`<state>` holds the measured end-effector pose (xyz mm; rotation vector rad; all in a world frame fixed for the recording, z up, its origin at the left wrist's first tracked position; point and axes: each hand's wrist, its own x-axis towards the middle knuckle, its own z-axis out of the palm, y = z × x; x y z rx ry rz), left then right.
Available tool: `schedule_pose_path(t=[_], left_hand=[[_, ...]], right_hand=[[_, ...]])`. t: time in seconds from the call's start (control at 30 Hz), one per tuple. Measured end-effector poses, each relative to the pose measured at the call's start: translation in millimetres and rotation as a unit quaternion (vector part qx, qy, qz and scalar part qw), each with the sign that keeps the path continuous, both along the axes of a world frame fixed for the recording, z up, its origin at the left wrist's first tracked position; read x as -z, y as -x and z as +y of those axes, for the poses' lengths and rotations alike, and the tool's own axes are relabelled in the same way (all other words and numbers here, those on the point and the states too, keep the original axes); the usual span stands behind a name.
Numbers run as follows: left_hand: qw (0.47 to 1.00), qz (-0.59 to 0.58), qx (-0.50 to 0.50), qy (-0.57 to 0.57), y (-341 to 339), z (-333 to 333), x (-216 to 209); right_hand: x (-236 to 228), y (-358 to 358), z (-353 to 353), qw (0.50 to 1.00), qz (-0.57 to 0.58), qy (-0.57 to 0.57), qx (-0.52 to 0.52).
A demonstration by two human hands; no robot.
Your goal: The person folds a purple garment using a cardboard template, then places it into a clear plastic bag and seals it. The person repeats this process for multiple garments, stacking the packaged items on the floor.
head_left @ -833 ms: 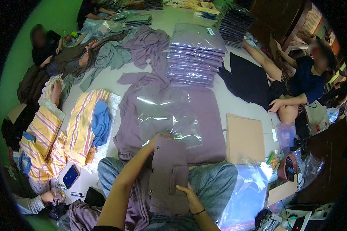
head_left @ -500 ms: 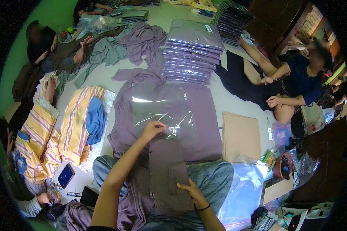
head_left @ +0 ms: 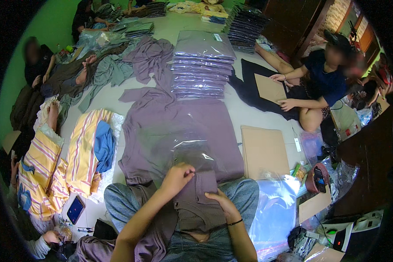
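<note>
A folded brownish-mauve ribbed garment (head_left: 195,215) with dark buttons lies across my lap. Its far end is inside a transparent plastic bag (head_left: 191,147), whose near edge crosses the garment. My left hand (head_left: 178,178) is closed in a pinch on that edge, thumb and fingers together. On the garment's right side my right hand (head_left: 225,204) grips it, thumb on top and the other fingers hidden beneath. Under the bag an unfolded mauve garment (head_left: 144,131) is spread on the floor.
Beyond stands a tall stack of bagged mauve garments (head_left: 201,65). Brown cardboard sheets (head_left: 264,150) and transparent bags (head_left: 270,218) lie at right, striped yellow fabric (head_left: 85,148) and a phone (head_left: 75,209) at left. At far right a co-worker (head_left: 325,83) holds cardboard on black cloth.
The bag has come toward me and now covers the garment's far end, my left hand lower with its edge. My right hand has moved up slightly. The co-worker at right now has cardboard.
</note>
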<state>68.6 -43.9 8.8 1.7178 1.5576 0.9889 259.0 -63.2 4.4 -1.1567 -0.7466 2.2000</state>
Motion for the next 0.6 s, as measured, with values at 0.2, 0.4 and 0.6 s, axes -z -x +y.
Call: schedule_pose_path(t=[0.2,0.4,0.6], left_hand=[[0.999,0.037,0.016,-0.019,-31.2,-54.1,-33.9],[0.992,0.113,-0.016,-0.050,-21.7,-74.6,-56.3],[0.992,0.063,-0.100,-0.047,-14.1,-73.9,-38.9]], right_hand=[[0.1,4.5,-11.4,0.999,-0.030,-0.035,-0.013],[-10.5,13.2,-18.5,0.995,0.024,-0.084,0.054],[-15.0,18.2,-14.7,0.985,0.026,-0.160,0.052]])
